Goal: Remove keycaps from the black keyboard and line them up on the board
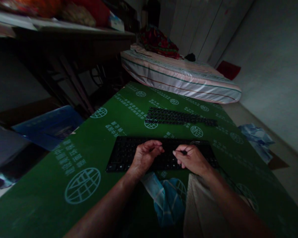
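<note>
Nearest: blue cloth and, right of it, a tan piece, both below the wrists, on the near side of the keyboard. Keyboard flat on the green table, long axis running left to right, roughly square across the two forearms. Left hand over it left of middle, right hand right of middle; fingertips of both face each other across the central keys, a short gap between. So the keyboard lies under the fingers, reaching out past both hands to left and right — neither hand clearly nearer, since both are above it. Left thumb and forefinger close to each other; cannot tell whether they meet or pinch anything. Right thumb and forefinger drawn together, a small dark bit showing by the knuckles — held or merely behind, cannot tell. Contact with the keys also unclear; light is poor. Farther on, beyond the keyboard's far edge and apart from it: dark strips fanned on the table, also long left to right, more to the right, out ahead of both hands. Farthest, past the table: striped bed.
</note>
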`<state>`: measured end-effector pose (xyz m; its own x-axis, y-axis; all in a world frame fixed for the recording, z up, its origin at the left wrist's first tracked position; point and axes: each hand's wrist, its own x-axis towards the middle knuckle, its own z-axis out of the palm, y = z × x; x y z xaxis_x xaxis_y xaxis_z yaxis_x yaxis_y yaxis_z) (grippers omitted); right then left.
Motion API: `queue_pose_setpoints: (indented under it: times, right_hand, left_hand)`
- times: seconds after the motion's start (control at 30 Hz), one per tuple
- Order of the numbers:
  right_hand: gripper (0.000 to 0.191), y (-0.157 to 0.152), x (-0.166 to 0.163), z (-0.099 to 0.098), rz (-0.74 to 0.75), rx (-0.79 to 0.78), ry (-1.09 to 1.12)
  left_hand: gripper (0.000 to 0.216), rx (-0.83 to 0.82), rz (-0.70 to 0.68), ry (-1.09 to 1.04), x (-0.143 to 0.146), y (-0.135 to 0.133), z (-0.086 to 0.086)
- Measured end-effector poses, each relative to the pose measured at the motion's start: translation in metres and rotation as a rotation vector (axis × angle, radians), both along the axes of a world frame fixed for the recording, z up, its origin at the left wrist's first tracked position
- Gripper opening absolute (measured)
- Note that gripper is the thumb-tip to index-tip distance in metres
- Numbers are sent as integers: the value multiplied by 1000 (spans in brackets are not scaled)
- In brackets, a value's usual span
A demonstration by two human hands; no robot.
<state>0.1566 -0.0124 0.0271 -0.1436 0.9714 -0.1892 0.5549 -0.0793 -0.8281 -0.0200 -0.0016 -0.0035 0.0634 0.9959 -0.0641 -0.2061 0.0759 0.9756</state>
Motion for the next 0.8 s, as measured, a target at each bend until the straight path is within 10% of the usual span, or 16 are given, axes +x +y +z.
queue_pose_setpoints:
  times: [0.53,0.8]
  right_hand:
    - [20,2,-9,-10,66,144,-135]
    - [12,-1,-11,-27,-94,168,-89]
  left_hand:
    - [15,47,-36,66,3,-2,-4]
    - [14,400,-157,648,2,-8,-6]
